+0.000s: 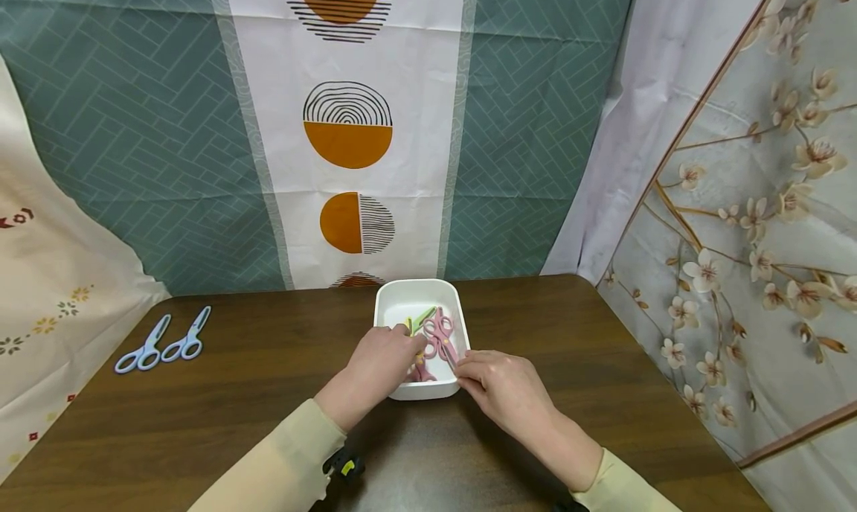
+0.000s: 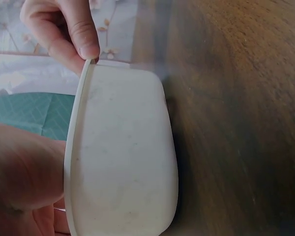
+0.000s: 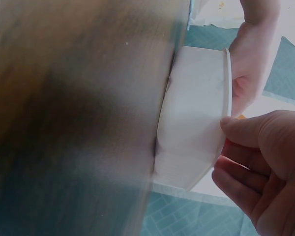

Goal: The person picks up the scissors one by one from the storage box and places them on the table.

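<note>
A white plastic box (image 1: 423, 391) holds several pairs of scissors, among them pink scissors (image 1: 440, 333) and a green pair (image 1: 422, 318). My left hand (image 1: 384, 359) reaches over the box's near left side, its fingers down among the scissors. In the left wrist view the box wall hides most of those fingers, so whether they grip anything does not show. At the right side, my right hand (image 1: 502, 385) pinches the rim between thumb and fingers, which the right wrist view also shows.
Two pairs of light blue scissors (image 1: 149, 350) lie side by side at the left of the brown wooden table (image 1: 268, 423). A patterned cloth (image 1: 522, 162) hangs behind the table, with floral fabric (image 1: 750, 274) along the right.
</note>
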The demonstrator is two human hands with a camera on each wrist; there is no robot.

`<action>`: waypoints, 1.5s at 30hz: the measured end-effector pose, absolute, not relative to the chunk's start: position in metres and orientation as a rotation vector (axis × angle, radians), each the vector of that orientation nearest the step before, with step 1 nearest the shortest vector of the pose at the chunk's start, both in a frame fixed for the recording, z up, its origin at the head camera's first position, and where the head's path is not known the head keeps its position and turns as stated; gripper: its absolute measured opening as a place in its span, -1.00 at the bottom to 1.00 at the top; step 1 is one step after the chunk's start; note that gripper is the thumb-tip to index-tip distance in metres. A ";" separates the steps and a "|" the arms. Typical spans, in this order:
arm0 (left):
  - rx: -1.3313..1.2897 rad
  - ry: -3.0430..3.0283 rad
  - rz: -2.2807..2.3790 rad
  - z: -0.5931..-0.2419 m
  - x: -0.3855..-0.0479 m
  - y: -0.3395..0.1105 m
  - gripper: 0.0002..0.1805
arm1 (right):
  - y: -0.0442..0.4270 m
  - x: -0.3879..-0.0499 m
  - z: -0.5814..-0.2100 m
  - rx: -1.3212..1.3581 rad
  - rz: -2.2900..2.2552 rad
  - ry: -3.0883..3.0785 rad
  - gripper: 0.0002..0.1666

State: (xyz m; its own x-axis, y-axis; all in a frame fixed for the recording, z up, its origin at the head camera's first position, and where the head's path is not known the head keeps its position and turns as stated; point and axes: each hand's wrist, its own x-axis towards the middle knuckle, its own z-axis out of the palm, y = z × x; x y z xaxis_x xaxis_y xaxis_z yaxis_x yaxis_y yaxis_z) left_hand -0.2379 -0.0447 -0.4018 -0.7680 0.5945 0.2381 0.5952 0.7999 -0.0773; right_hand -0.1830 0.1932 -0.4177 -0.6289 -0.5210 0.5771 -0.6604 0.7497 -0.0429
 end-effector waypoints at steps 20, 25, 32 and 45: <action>-1.006 -2.931 -0.008 -0.395 -0.246 -0.042 -0.84 | 0.192 -0.182 -0.418 0.879 0.332 -2.407 -0.78; -0.953 -2.935 0.011 -0.396 -0.248 -0.040 -0.85 | 0.193 -0.182 -0.418 0.876 0.337 -2.404 -0.77; -0.823 -2.927 0.009 -0.403 -0.252 -0.035 -0.44 | 0.192 -0.182 -0.418 0.888 0.338 -2.393 -0.77; -0.779 -2.948 0.001 -0.403 -0.250 -0.029 -0.71 | 0.193 -0.182 -0.418 0.886 0.328 -2.387 -0.77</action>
